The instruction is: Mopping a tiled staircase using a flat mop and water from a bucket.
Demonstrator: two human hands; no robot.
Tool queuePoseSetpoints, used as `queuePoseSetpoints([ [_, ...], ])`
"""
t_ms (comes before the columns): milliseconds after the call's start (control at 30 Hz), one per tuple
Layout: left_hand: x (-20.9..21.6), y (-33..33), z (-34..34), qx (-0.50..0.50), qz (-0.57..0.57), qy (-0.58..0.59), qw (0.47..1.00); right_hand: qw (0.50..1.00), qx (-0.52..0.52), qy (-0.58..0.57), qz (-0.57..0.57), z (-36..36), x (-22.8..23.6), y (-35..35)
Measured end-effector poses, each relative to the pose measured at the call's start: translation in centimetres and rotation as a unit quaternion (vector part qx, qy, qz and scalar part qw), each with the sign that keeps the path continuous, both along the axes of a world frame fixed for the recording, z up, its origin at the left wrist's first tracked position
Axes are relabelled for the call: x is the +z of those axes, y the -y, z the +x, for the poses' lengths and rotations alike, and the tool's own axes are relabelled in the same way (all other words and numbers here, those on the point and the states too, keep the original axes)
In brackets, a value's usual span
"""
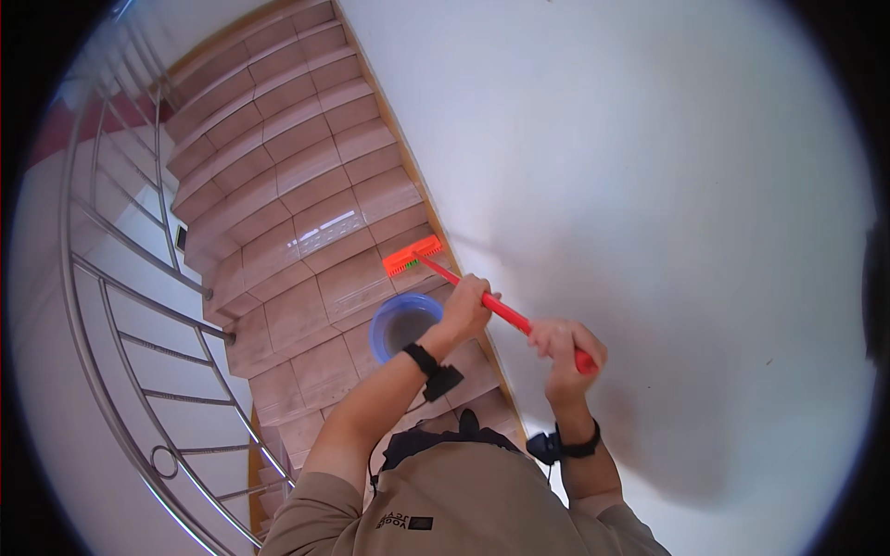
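Both my hands are closed round the red handle of a scrub brush with an orange head [412,255]. My left hand [470,304] grips the handle about midway, while my right hand [567,347] wraps it near the top end. The brush head rests on a tiled stair step [354,285], close to the right wall, with dark and green bristles showing along its near edge. Just nearer than the brush stands a blue basin [378,335] holding greyish water, partly covered by my left hand and forearm.
Tiled stairs [298,167] rise ahead, with shiny wet-looking patches on one step. A metal railing [83,315] curves along the left side. The white wall [649,185] runs along the right, with a yellowish skirting strip [394,125] at its foot. A dark shoe shows below me.
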State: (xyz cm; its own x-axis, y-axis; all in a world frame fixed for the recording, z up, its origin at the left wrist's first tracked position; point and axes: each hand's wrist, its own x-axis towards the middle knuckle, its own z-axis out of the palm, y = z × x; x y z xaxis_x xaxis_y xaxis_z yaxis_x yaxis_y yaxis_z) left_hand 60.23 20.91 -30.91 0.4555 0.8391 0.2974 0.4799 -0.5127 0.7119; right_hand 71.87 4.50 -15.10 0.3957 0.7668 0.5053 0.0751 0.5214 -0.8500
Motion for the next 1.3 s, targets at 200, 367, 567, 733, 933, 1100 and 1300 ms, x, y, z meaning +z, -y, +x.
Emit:
queuePoseSetpoints([
  [200,-2.9,-6.4,-0.8,0.012,0.011,0.017,1.000,1.000,-0.010,0.004,0.010,-1.2,-4.1,-5.3],
  [367,-0.7,-1.7,-0.9,-0.018,-0.029,-0.025,0.999,0.999,0.008,0.031,-0.030,-0.4,-0.2,-0.9],
  [567,1.3,4.1,-0.5,0.002,0.024,0.021,1.000,0.998,0.029,0.057,0.026,-0.5,1.1,3.1],
  [733,-3.1,-1.0,-1.9,0.004,-0.001,-0.021,1.000,0.996,0.023,0.074,0.034,-1.8,-4.0,0.4],
  [933,-1.3,1.8,-1.4,0.005,0.051,-0.057,0.997,0.993,0.018,0.113,0.011,-1.3,-1.4,2.1],
  [1100,1.7,7.7,-0.4,-0.023,0.042,-0.029,0.998,0.994,0.053,0.084,0.033,0.5,1.2,7.1],
  [1300,-2.2,6.7,-0.8,-0.040,0.091,-0.058,0.993,0.993,0.041,0.104,0.047,0.1,-4.7,7.5],
])
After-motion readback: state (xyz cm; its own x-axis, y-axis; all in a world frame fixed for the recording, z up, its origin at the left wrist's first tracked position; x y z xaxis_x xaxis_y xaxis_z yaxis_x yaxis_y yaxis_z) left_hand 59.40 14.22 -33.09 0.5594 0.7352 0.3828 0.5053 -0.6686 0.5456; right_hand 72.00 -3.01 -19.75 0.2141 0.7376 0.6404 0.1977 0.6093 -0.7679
